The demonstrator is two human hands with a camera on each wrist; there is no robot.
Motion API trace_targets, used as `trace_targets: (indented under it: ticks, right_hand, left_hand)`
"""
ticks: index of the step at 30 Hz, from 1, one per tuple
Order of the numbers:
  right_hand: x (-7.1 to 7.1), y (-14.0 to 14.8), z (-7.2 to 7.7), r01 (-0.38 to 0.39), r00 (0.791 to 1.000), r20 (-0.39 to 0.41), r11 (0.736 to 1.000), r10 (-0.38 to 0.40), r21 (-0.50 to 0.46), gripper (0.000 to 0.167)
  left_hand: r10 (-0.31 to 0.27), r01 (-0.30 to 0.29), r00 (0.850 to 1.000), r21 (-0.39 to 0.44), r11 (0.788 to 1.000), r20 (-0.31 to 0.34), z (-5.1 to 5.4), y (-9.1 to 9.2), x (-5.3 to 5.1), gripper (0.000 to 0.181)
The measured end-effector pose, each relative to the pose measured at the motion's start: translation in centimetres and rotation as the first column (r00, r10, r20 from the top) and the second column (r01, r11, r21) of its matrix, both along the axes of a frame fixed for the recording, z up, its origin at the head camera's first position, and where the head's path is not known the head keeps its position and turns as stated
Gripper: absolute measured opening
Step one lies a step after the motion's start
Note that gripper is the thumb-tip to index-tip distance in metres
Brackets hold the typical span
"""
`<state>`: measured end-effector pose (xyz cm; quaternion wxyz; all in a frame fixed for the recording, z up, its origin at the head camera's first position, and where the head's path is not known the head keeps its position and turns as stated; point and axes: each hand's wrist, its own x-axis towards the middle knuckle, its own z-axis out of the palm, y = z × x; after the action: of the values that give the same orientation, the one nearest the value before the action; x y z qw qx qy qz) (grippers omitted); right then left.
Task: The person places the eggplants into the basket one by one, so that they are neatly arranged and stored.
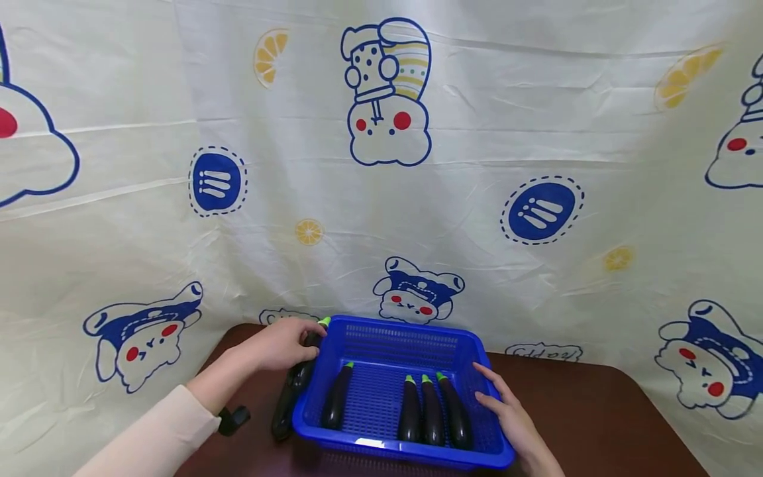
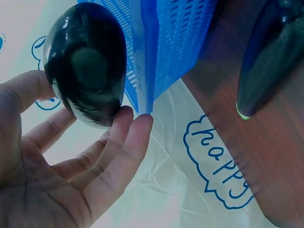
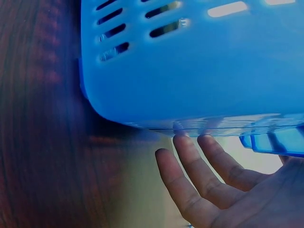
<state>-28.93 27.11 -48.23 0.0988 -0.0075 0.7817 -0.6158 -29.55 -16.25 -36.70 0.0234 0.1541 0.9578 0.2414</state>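
My left hand (image 1: 292, 343) grips a dark, glossy eggplant (image 2: 85, 61) just outside the left wall of a blue plastic basket (image 1: 381, 442). Thumb and fingers lie on both sides of that eggplant, its green tip (image 1: 324, 321) showing past the fingers in the head view. Another eggplant (image 1: 286, 404) lies on the table against the basket's left side. Inside the basket, one eggplant (image 1: 337, 397) leans at the left and three stand together (image 1: 433, 411) at the right. My right hand (image 1: 509, 414) holds the basket's right rim, with several fingertips (image 3: 185, 145) against the outer wall.
The basket stands on a dark brown wooden table (image 1: 584, 404) with rounded corners. Behind it hangs a pale cloth (image 1: 465, 199) printed with cartoon figures and orange slices. A small black object (image 1: 234, 420) shows by my left wrist.
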Motion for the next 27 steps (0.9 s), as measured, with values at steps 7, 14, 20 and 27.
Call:
trace_targets:
  ticks: [7,14,20,27]
  right_hand:
    - [0.7,0.0,-0.6,0.037,0.999,-0.016,0.996,-0.038,-0.079,0.056]
    - [0.8,-0.2,-0.1,0.05,0.998,-0.027,0.996,-0.052,-0.07,0.054]
    - [0.7,-0.4,0.0,0.045,0.998,-0.027,0.994,-0.048,-0.097,0.053]
    - [1.2,0.1,-0.4,0.043,0.998,-0.036,0.993,-0.047,-0.108,0.055]
  left_hand:
    - [-0.026,0.027,0.999,-0.023,0.999,0.03,0.3,1.3,0.1,0.034]
    - [-0.046,0.047,0.999,-0.021,0.999,0.02,0.1,2.3,0.0,0.032]
    - [-0.039,0.039,0.999,0.0,0.999,0.023,-0.4,2.9,0.1,0.031]
    - [-0.065,0.065,0.997,0.001,0.998,0.039,-1.2,4.3,-0.2,0.031]
